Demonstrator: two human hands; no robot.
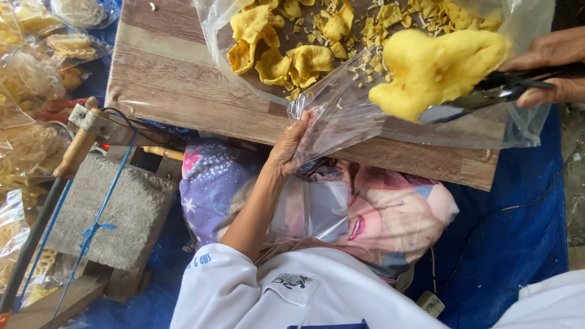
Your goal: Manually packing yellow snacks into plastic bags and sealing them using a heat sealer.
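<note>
Yellow cracker [436,70] in tongs [481,97], clear bag [341,119]

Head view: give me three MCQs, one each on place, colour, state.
1. Where is the big cracker?
A. on the concrete block
B. in the tongs, at the mouth of the small bag
C. on the blue tarp

2. The crackers' colour?
A. yellow
B. green
C. white

3. The left hand?
A. empty
B. on a wooden handle
C. holding the small bag open

B: the right hand grips tongs clamping it there. A: all look yellow. C: fingers pinch the plastic edge.
</note>
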